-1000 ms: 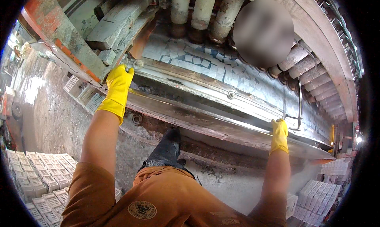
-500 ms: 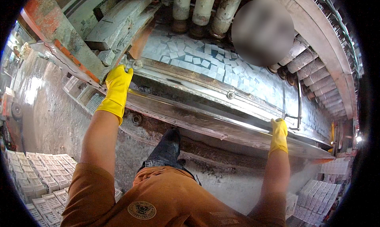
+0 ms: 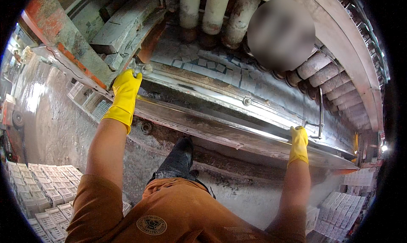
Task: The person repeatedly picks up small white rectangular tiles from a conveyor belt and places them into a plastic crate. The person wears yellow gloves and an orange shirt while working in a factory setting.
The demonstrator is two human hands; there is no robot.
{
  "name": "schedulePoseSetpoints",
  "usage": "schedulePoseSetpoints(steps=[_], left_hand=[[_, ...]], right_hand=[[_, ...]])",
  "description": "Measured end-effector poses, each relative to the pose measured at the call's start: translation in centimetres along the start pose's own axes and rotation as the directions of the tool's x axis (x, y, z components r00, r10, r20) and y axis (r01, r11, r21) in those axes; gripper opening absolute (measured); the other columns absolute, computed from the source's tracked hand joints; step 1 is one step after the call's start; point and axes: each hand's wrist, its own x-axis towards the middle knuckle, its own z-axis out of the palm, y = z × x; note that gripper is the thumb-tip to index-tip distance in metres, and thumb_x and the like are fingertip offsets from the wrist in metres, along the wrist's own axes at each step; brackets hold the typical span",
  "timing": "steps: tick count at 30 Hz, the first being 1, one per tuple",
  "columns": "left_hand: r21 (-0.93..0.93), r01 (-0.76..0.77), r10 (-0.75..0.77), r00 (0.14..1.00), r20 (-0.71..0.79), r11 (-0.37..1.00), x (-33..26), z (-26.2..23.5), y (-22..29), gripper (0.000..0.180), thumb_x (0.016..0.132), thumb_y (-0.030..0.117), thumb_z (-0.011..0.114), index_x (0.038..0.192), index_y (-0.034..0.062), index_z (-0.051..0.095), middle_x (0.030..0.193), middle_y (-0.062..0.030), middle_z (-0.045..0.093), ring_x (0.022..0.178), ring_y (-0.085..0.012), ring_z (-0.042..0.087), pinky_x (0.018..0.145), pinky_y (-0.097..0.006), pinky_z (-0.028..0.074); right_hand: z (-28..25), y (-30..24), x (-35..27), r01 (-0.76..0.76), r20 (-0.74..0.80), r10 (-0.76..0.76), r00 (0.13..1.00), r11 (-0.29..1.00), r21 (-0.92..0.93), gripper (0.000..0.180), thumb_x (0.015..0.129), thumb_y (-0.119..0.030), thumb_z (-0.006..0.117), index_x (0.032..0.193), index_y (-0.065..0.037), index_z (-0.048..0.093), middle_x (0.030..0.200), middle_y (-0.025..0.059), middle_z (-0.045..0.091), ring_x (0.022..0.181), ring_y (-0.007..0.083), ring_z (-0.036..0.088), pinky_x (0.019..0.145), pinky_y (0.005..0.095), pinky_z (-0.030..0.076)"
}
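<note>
My left hand, in a long yellow rubber glove, is closed over the left end of a metal rail along the front of a large machine. Far to the right, my right hand, gloved the same way, is closed over the same rail. Its fingertips are partly hidden behind the glove. Beyond the rail lies a bed of small grey-white square tiles, some in rows, others askew. Several thick upright cylinders stand over that bed.
White plastic crates are stacked at lower left, and more stacks stand at lower right. A crate sits beside the machine's left end. An orange-edged metal beam rises there. A thin black bracket stands near my right hand.
The cylinders have shifted slightly, those at the upper left a little to the left and down. The tile bed looks darker, with fewer tiles showing. Both hands have stayed in place.
</note>
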Motion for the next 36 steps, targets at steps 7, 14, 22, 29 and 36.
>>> schedulePoseSetpoints(steps=[7,14,22,29,36], left_hand=[[-0.032,-0.002,0.003,1.0,0.025,0.999,-0.2,-0.2,0.5,0.051,0.087,0.049,0.068,0.121,0.0111,0.072,0.115,-0.0173,0.073,0.109,-0.037,0.068,0.092,-0.046,0.053],[0.023,0.014,-0.015,0.999,0.03,1.0,0.0,-0.1,0.2,0.053,0.088,0.051,0.067,0.122,0.0114,0.071,0.117,-0.0171,0.073,0.11,-0.0369,0.068,0.093,-0.046,0.053],[0.06,0.032,-0.035,0.998,0.047,0.998,-0.3,-0.3,0.7,0.053,0.089,0.052,0.067,0.123,0.0114,0.071,0.118,-0.0171,0.072,0.111,-0.037,0.068,0.094,-0.047,0.053],[0.048,0.047,-0.05,0.997,0.065,0.998,-0.6,-0.7,1.6,0.052,0.09,0.051,0.066,0.122,0.0104,0.07,0.12,-0.0168,0.072,0.112,-0.0373,0.067,0.094,-0.047,0.053],[0.039,0.044,-0.046,0.997,0.066,0.998,-0.8,-0.9,2.1,0.053,0.091,0.051,0.064,0.122,0.0088,0.07,0.123,-0.0172,0.071,0.114,-0.0373,0.066,0.097,-0.047,0.052]], right_hand=[[1.5,1.9,2.4,0.037,-0.022,-0.039,0.999,0.997,-0.065,0.041,0.087,-0.041,0.071,0.108,-0.007,0.073,0.101,0.0177,0.076,0.09,0.0316,0.075,0.082,0.0416,0.056],[-1.2,-1.6,-1.6,-0.049,0.068,0.047,0.997,0.998,0.041,0.044,0.088,-0.039,0.069,0.118,-0.007,0.069,0.111,0.0187,0.074,0.088,0.0311,0.076,0.083,0.0393,0.058],[-1.4,-1.6,-1.3,-0.019,0.096,0.019,0.995,1.0,0.006,0.05,0.094,-0.036,0.066,0.131,-0.003,0.063,0.12,0.0216,0.07,0.087,0.0347,0.075,0.072,0.0422,0.062],[-0.8,-0.5,-1.1,-0.007,0.027,0.004,1.0,0.99,0.139,0.044,0.087,-0.043,0.067,0.108,-0.004,0.072,0.101,0.02,0.075,0.095,0.0343,0.073,0.083,0.0436,0.055],[-0.7,0.1,-0.6,0.056,-0.01,-0.055,0.998,0.995,0.088,0.048,0.086,-0.044,0.067,0.111,-0.004,0.073,0.102,0.0212,0.075,0.099,0.0373,0.072,0.088,0.0451,0.053]])
